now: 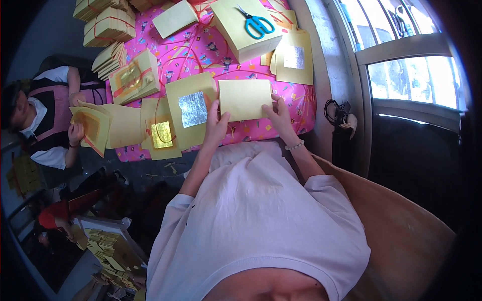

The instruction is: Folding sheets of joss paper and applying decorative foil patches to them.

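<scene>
Between my two hands is a stack of plain yellow joss paper (244,99), held just above the near edge of the table. My left hand (216,122) grips its lower left corner with the thumb on top. My right hand (279,115), a beaded bracelet at its wrist, pinches the right edge. Beside my left hand lies a yellow sheet with a silver foil square (193,109). Left of that sits another yellow sheet with a gold foil square (162,134). How many sheets are in my hands I cannot tell.
Blue-handled scissors (258,26) lie on a tall yellow paper block (246,45). Red string runs over the pink patterned tablecloth (188,50). Tied bundles (109,27) stand at the far left. A co-worker's hand (76,133) holds folded yellow sheets at left. A barred window is at right.
</scene>
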